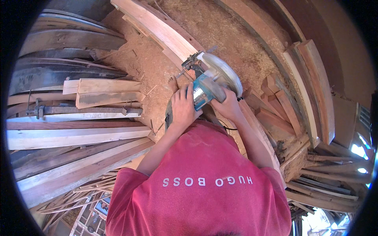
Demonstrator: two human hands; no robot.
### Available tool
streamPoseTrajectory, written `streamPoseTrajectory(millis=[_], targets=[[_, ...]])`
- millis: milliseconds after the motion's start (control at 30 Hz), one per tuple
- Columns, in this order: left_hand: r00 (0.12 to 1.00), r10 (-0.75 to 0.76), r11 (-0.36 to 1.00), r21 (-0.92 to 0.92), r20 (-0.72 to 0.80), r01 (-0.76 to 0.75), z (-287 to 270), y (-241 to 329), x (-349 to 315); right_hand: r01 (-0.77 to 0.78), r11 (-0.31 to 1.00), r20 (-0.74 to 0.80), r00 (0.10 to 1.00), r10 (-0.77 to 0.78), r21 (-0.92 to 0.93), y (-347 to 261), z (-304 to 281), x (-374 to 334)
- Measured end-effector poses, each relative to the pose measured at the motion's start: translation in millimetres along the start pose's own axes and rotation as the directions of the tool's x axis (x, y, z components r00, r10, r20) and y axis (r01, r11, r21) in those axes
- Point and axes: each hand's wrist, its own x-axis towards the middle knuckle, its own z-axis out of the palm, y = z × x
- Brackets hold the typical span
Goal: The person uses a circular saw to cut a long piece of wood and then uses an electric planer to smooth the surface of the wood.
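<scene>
Head view: both hands on a circular saw (pixel 208 84) over a long plank (pixel 173 35), apparently partway through the work.

From my distant seat, I see the left hand (pixel 183 107) gripping the blue motor housing and the right hand (pixel 228 105) wrapped around the rear handle. The saw sits mid-scene; pale wood runs far and left beyond it, and a strip of timber (pixel 260 137) reaches near right, perhaps the same piece. I judge the far stretch remains, but the blade's line is hidden, so I cannot tell how much is cut. Loose boards (pixel 71 135) lie left, untouched.
</scene>
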Motion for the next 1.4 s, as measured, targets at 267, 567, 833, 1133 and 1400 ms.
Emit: streamPoseTrajectory(millis=[267, 567, 833, 1133, 1400], targets=[[1.000, -0.017, 0.999, 0.036, -0.004, 0.017, -8, -6, 13, 0.011, 0.997, -0.029, 0.999, -0.013, -0.071, 7, 9, 16], [1.000, -0.002, 0.999, 0.034, -0.011, 0.002, -15, -24, 27, -0.026, 0.995, -0.024, 0.999, 0.024, -0.096, -5, 20, 34], [1.000, 0.001, 0.998, 0.055, 0.011, -0.001, -25, -40, 40, -0.038, 0.994, -0.012, 0.999, 0.037, -0.102, -33, 24, 51], [1.000, -0.021, 0.994, 0.106, 0.023, 0.019, -37, -48, 55, 0.001, 0.996, -0.015, 1.000, -0.002, -0.094, -37, 32, 70], [0.999, -0.037, 0.989, 0.146, 0.012, 0.035, -46, -57, 67, 0.041, 0.997, -0.037, 0.998, -0.044, -0.070, -47, 41, 89]])
